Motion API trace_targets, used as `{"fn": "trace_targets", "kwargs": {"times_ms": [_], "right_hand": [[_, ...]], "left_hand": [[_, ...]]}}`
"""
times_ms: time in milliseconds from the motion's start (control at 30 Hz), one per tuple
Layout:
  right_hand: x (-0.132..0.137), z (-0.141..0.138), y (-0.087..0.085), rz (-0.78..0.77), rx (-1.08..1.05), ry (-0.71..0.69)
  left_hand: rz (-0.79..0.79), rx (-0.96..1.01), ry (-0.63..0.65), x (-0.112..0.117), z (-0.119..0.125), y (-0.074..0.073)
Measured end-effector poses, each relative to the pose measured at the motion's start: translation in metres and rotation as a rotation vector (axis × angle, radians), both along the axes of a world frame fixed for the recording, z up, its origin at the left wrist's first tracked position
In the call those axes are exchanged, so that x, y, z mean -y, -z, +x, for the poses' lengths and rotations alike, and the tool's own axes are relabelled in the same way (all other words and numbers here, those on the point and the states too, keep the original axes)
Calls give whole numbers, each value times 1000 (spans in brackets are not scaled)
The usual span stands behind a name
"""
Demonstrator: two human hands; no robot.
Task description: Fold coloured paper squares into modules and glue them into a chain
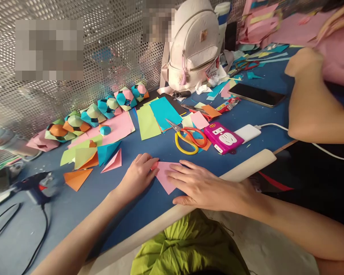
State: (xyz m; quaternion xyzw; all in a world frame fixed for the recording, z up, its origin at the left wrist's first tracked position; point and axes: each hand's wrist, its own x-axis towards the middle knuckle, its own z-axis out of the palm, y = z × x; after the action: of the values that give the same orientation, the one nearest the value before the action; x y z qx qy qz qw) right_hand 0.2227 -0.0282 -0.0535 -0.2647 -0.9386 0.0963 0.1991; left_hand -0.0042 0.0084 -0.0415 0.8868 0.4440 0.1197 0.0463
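Note:
A folded pink sheet of paper (pixel 166 176) lies on the blue table near its front edge, one point toward me. My left hand (pixel 140 170) pinches its left corner between thumb and fingers. Flat across the right part of the sheet rests my right hand (pixel 199 183), fingers stretched out, covering that part. To the left are folded paper pieces: an orange one (pixel 78 179), a blue one (pixel 107 152) and a pink one (pixel 113 161). Just beyond my hands lie scissors (pixel 189 139) with one yellow and one red handle loop.
A row of multicoloured paper balls (pixel 93 114) runs along the mesh wall. A glue gun (pixel 36 189) with a cord lies left. Beyond sit a magenta power adapter (pixel 223 138), a phone (pixel 257 94) and a white backpack (pixel 193 46). Another person's arm (pixel 318 99) rests at right.

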Motion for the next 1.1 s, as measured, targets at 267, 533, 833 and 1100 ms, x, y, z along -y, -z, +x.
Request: {"fn": "trace_targets", "kwargs": {"times_ms": [267, 533, 833, 1100], "right_hand": [[-27, 33, -14, 100, -121, 262], [-70, 15, -28, -70, 363, 561], [-88, 16, -33, -144, 231, 658], [-46, 50, -28, -1175, -840, 425]], "left_hand": [[-383, 372, -281, -5, 3, -27], [-706, 1137, -593, 3, -19, -45], [-899, 1347, -598, 5, 2, -34], [-967, 1351, -584, -1, 7, -34]]}}
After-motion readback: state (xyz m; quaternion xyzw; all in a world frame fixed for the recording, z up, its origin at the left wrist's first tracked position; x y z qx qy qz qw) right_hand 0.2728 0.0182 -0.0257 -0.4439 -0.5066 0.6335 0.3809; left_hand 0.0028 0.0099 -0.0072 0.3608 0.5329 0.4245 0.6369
